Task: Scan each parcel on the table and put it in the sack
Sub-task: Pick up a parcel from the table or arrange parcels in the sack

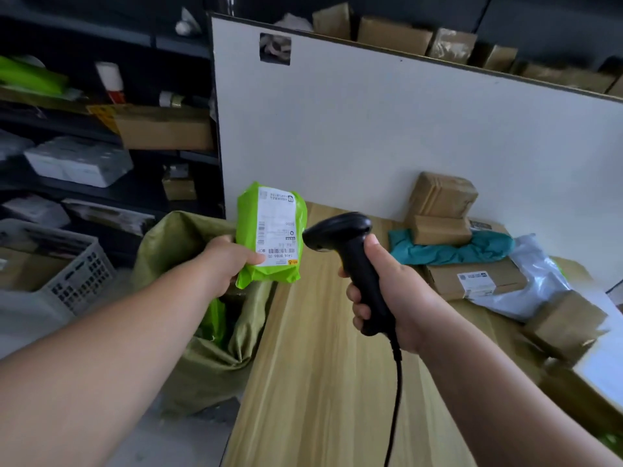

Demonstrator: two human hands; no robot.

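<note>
Wooden table (320, 365) carries cardboard boxes (475, 278), a teal bag (451, 251) and a grey bag (536, 281).

The person's left forearm (111, 352) and right forearm (499, 389) are bare along their whole visible length, wrists included; the left hand (224, 262) and right hand (396, 294) are bare as well.

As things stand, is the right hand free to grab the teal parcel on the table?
Probably not: the right hand grips the scanner, and a brown box sits on the teal parcel.
</note>
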